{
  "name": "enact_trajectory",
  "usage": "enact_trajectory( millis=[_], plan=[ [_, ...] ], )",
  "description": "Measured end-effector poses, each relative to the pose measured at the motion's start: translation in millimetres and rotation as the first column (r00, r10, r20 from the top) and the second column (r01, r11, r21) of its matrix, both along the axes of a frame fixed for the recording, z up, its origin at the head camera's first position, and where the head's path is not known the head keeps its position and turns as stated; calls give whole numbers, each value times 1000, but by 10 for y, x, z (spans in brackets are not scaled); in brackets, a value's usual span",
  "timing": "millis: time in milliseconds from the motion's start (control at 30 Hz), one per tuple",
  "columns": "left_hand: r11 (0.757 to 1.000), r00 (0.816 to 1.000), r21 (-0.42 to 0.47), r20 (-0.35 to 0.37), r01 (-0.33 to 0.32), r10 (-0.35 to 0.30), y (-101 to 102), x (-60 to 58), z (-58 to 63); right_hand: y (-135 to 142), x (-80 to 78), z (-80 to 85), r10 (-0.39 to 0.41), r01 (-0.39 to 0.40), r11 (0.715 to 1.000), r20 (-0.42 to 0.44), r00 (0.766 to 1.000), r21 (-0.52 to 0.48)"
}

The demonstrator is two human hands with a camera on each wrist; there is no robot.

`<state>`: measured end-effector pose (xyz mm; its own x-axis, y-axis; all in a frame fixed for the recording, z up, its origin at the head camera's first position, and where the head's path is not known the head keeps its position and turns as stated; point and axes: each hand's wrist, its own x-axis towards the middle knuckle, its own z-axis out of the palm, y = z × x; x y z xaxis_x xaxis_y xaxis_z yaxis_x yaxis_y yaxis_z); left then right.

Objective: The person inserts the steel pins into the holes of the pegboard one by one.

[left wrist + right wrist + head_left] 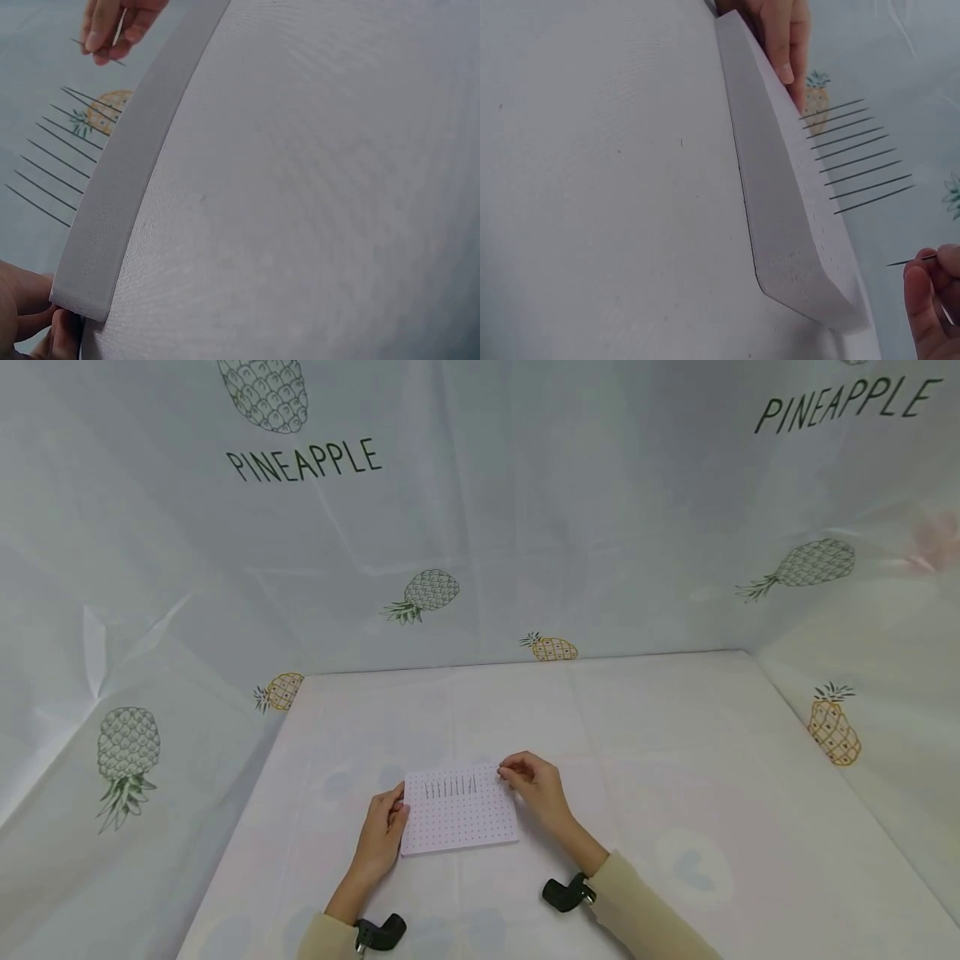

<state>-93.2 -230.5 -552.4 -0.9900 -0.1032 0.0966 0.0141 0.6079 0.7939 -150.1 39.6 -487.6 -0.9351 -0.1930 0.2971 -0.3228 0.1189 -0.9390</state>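
Observation:
A white board (459,828) with a grid of small holes lies on the table. Several thin dark needles (874,200) stand up from it in a row, close to its far side. My left hand (379,835) grips the board's left edge, thumb on top and fingers at the side. Over the far right corner of the board, my right hand (542,789) pinches one more needle (900,262) between thumb and fingertips. In the right wrist view this needle is apart from the board, its pointed end sticking out past the fingers.
A pale cloth with faint prints covers the table (660,735). White sheeting (570,510) printed with pineapples hangs behind and at both sides. Each wrist wears a black camera mount, such as the right one (564,894).

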Motion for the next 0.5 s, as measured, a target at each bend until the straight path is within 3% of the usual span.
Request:
enact_trajectory(
  millis=[133, 367, 500],
  plan=[
    [1000, 1000, -8, -12, -3, 3, -6, 0, -15, -72, 7, 3, 34, -35, 999, 9, 999, 26],
    [1000, 997, -8, -71, 3, -3, 6, 22, 0, -179, -112, -329, 18, -18, 998, -12, 1000, 57],
    [1000, 997, -16, -72, -2, 1, 14, 27, 14, -197, -133, -405, 21, -19, 997, -26, 999, 74]
  ],
)
